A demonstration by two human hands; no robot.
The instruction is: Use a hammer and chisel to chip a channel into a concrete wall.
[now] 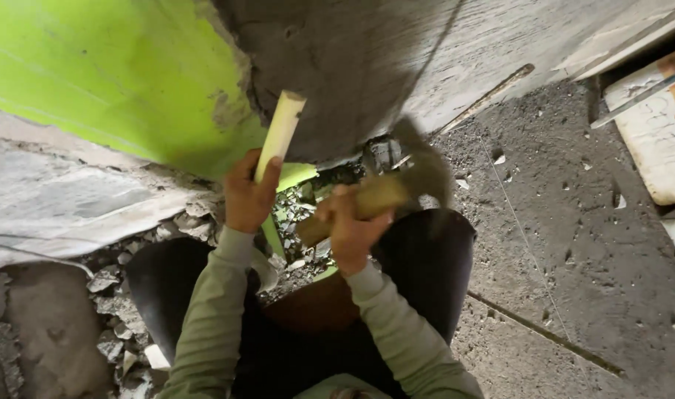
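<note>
Left hand (250, 193) wrapped tight around a pale yellow chisel-like rod (280, 131), tip angled up against the grey plaster wall (352, 66) beside the green painted patch (123, 74). Right hand (350, 229) fisted on a wooden hammer handle (367, 201); hammer head (426, 166) motion-blurred, just right of the rod. Rubble (116, 295) on the floor below.
</note>
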